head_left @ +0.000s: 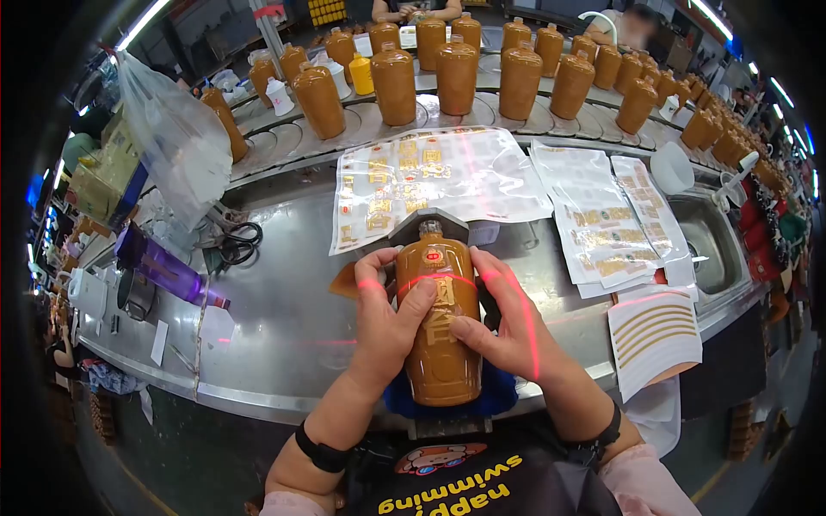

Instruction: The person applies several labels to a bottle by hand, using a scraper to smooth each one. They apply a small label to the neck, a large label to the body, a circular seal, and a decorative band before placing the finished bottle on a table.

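A brown glossy bottle (443, 374) lies in front of me, its neck toward a dark metal rest (398, 230). Under its base is blue cloth (502, 391). A red emblem (433, 256) and gold characters (443, 316) run down its front. My left hand (389, 303) grips the left side, thumb pressed on the characters. On the other side, my right hand (509, 320) grips the bottle, with its thumb on the lower characters. Both hands' other fingers curl round the sides, partly hidden. Red laser lines cross the bottle and both hands.
Behind the metal table (284, 318), a conveyor (366, 116) carries many brown bottles. Decal sheets (508, 185) lie ahead, more sheets (594, 215) and gold strips (656, 327) at right. Scissors (239, 244) and a purple cup (168, 268) are left, a sink (710, 245) right. Co-workers sit beyond.
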Demonstrator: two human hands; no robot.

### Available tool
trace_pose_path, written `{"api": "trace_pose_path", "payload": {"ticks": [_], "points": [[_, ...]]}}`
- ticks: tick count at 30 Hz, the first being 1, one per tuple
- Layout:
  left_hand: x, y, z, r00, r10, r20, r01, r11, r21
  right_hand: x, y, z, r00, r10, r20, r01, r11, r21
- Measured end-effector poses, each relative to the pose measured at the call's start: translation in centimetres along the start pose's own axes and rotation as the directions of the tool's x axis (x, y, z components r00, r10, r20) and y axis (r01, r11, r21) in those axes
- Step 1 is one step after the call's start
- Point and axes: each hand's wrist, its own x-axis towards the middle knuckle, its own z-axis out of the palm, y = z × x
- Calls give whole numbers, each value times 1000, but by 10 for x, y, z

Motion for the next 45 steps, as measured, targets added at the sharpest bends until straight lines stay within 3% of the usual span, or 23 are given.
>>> {"api": "trace_pose_path", "payload": {"ticks": [8,11,17,20,21,23,24,27,31,32,35,45], "points": [[28,18,0,1000,15,-26,-13,998,67,0,-8,0,998,50,25,-50,999,-8],[35,12,-3,1000,15,24,-21,961,277,0,-6,0,999,40,18,-40,999,-24],[36,11,-2,999,2,35,-10,971,238,-1,-3,2,1000,29,8,-29,999,-36],[32,12,0,1000,16,14,-18,994,110,0,-4,1,1000,27,13,-26,998,-55],[32,13,0,979,202,13,-202,971,128,0,-5,1,1000,23,18,-22,997,-73],[32,14,-2,839,543,23,-539,826,161,0,-5,0,1000,18,15,-17,996,-93],[28,20,-10,816,551,174,-577,765,286,0,-5,1,1000,18,10,-17,995,-94],[35,22,-17,781,491,386,-623,662,416,-1,-4,2,1000,16,11,-15,995,-100],[41,9,-14,929,283,240,-320,938,133,0,-8,0,999,37,21,-35,995,-97],[43,8,-10,951,212,225,-204,977,-60,-1,-10,0,998,51,28,-48,994,-93],[46,19,-6,969,47,242,22,961,-275,0,-12,-1,996,75,41,-71,994,-79],[48,10,-3,966,94,243,-57,986,-157,0,-10,-1,997,65,40,-61,995,-82]]}}
